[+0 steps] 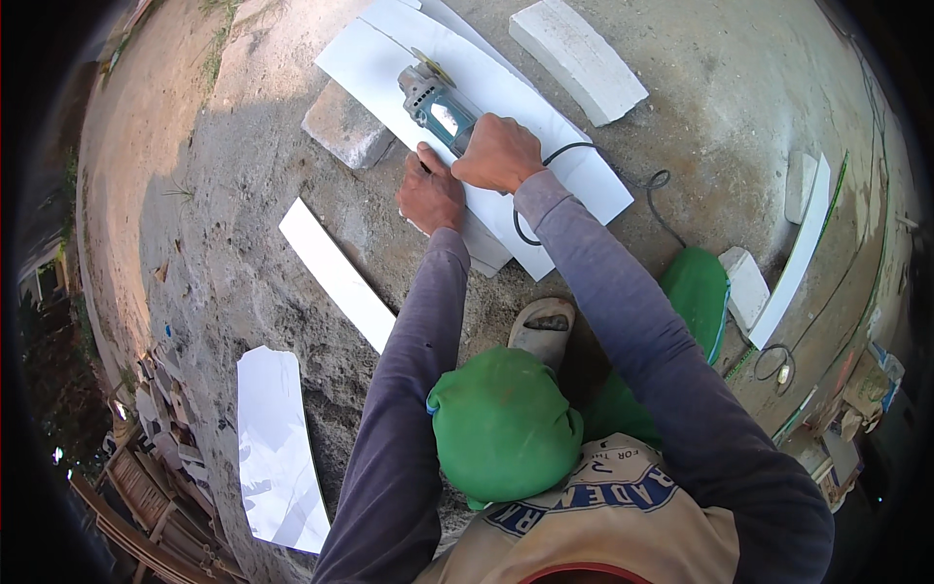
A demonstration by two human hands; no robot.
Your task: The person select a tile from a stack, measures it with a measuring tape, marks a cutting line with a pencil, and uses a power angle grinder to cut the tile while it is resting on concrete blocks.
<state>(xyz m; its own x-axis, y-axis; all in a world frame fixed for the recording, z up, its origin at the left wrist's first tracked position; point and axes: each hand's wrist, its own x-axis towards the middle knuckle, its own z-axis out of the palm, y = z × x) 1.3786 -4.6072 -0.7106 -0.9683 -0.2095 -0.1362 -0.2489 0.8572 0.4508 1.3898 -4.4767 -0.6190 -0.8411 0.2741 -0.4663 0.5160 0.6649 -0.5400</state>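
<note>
My right hand (498, 154) is wrapped round the rear body of a teal angle grinder (446, 115). Its thin disc (433, 66) stands on edge at the white sheet (516, 209), and a dark line runs from the disc toward the sheet's far edge. At the sheet's near left edge, my left hand (433, 198) is closed on that edge beside the grinder; its fingertips are partly hidden. A black power cord (642, 183) loops from the grinder to the right. Pale blocks, one of them a rough block (347, 125), lie beneath the sheet.
A long pale block (578, 60) lies at the far right of the sheet. White strips (336, 273) and a wider white piece (279, 448) rest on the ground at left. Another strip (793, 255) leans by blocks at right. My green-covered knee (506, 423) is bent close by.
</note>
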